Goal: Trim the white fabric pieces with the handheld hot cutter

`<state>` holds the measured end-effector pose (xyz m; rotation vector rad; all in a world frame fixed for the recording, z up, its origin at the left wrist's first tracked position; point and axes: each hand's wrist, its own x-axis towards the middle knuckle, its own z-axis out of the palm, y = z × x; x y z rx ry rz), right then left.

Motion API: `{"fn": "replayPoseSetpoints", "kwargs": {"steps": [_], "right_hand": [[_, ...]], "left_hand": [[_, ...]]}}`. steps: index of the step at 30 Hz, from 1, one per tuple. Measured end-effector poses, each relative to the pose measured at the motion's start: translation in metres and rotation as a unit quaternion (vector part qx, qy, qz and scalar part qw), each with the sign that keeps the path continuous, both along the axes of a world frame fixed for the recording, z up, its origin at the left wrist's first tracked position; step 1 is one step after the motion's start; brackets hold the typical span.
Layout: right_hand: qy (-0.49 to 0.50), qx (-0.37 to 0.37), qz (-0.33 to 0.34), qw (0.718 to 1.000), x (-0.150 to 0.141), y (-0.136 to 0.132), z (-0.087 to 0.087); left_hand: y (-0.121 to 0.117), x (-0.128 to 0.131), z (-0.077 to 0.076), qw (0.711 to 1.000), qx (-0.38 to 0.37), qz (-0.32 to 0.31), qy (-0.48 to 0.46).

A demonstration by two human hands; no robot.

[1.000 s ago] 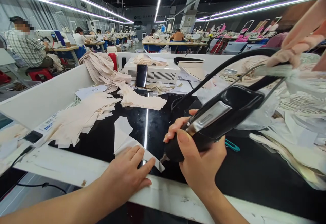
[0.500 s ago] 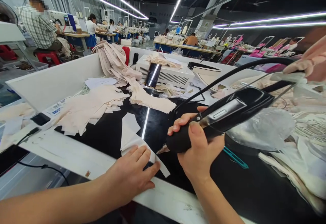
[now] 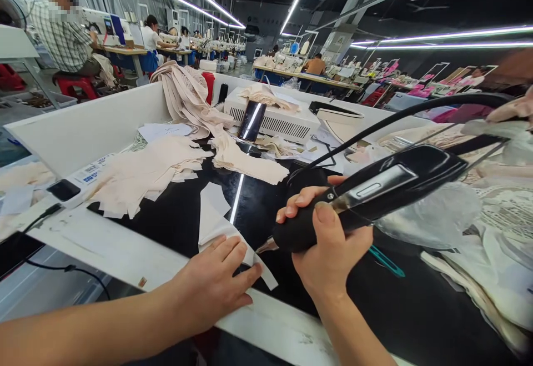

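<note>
**Tool tip down at the edge of the white strip**

Your left hand (image 3: 214, 282) lies flat and open, fingers spread, pinning a white strip of fabric (image 3: 216, 227) to the black worktop (image 3: 175, 221) right at the near edge of the table. Your right hand (image 3: 328, 249) is wrapped tight round the black handheld tool (image 3: 366, 194), thumb on top, the metal tip angled down and left so it sits just beside your left fingertips, at or very near the strip. Whether the tip actually touches the fabric, you can't tell from here. The tool's thick black cable (image 3: 400, 113) arcs up and off to the right.

How far along? By the look of it, this piece is mid-pass: the strip is under your palm, not on any pile. A heap of beige cut pieces (image 3: 141, 174) sits to the left on the worktop, another beige length (image 3: 245, 163) lies beyond it, and a mass of white lace and clear plastic (image 3: 491, 210) crowds the right side. Which pile is finished and which is waiting, the view doesn't say.

A dark phone (image 3: 251, 121) leans against the white box (image 3: 275, 119) at the back. A teal clip (image 3: 385, 260) lies just beyond your right wrist. Other people are seated at tables far behind.
</note>
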<state>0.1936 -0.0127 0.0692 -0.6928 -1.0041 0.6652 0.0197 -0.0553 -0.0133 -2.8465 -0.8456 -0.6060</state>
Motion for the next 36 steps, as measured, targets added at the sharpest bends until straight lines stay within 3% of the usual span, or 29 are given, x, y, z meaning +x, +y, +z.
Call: {"fn": "replayPoseSetpoints", "kwargs": {"steps": [7, 16, 36], "right_hand": [[-0.016, -0.001, -0.001, 1.0, 0.001, 0.0, -0.002], [-0.013, 0.008, 0.005, 1.0, -0.002, 0.0, -0.003], [-0.002, 0.016, 0.011, 1.0, -0.004, -0.004, -0.003]], "left_hand": [[-0.001, -0.001, -0.001, 1.0, 0.026, 0.006, 0.002], [0.001, -0.007, 0.013, 0.999, 0.037, -0.014, -0.008], [0.004, -0.008, 0.009, 0.999, 0.042, -0.014, -0.027]]}}
